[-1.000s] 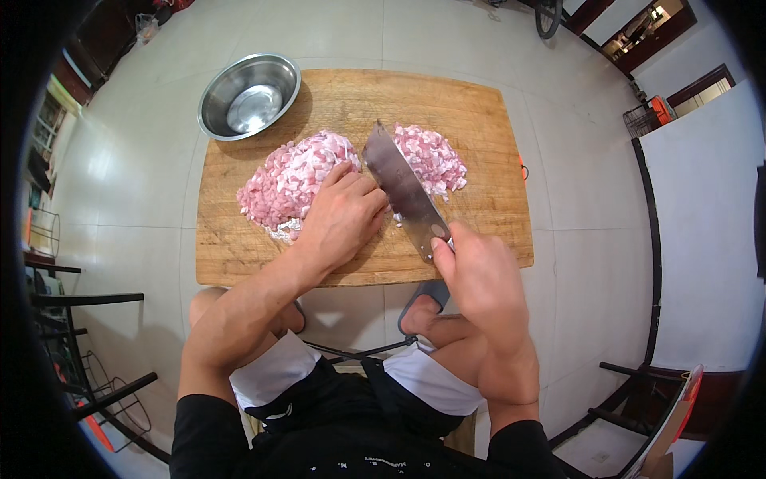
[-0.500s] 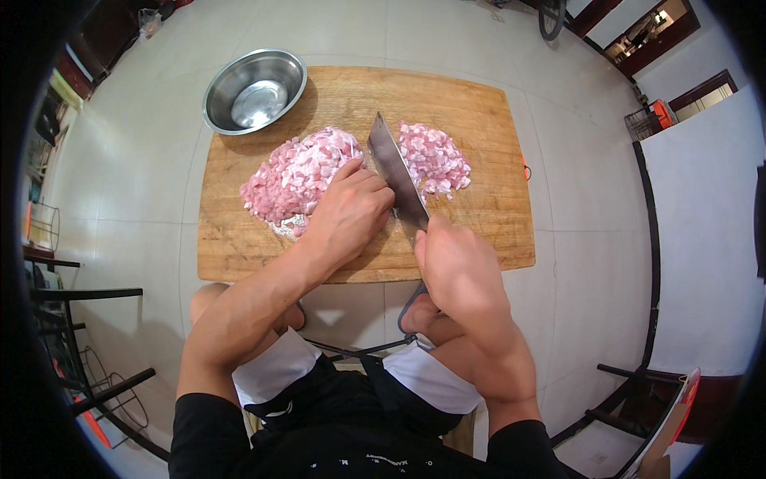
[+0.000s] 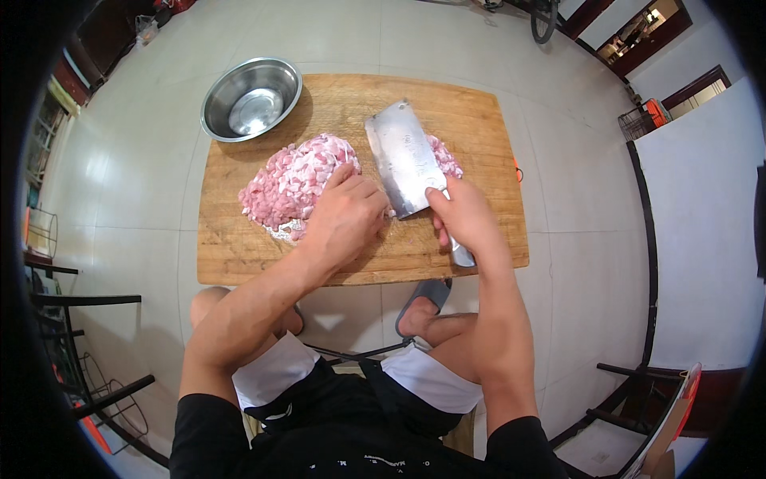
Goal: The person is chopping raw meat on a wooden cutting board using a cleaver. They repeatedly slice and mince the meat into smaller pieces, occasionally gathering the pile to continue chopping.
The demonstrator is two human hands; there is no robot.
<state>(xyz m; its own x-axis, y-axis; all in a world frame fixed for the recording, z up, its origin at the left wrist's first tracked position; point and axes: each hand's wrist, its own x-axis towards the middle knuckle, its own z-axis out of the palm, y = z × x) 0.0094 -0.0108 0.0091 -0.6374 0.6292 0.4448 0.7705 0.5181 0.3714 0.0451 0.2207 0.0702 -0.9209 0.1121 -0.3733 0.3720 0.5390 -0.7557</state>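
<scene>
My right hand [image 3: 467, 214] is closed round the handle of a cleaver [image 3: 402, 156]. The broad metal blade lies tilted nearly flat, its face turned up, and partly covers the smaller heap of diced meat [image 3: 444, 156]. Beside the blade's left edge my left hand [image 3: 349, 209] rests with curled fingers at the lower right of the larger heap of diced pink and white meat [image 3: 287, 185]. Those fingertips are mostly hidden, with a small pink bit showing next to them. Everything rests on a thick wooden cutting board [image 3: 471, 255].
A steel bowl [image 3: 214, 120] stands at the board's far left corner, with nothing in it. Black metal legs [image 3: 88, 300] are at the left. Along the right side is a large white panel [image 3: 702, 239]. My slippered foot [image 3: 423, 307] is beneath the board's near edge.
The cleaver has turned from nearly upright on its edge to lying over, face up, across the smaller heap. My right hand has rotated and moved slightly up; the left has barely moved.
</scene>
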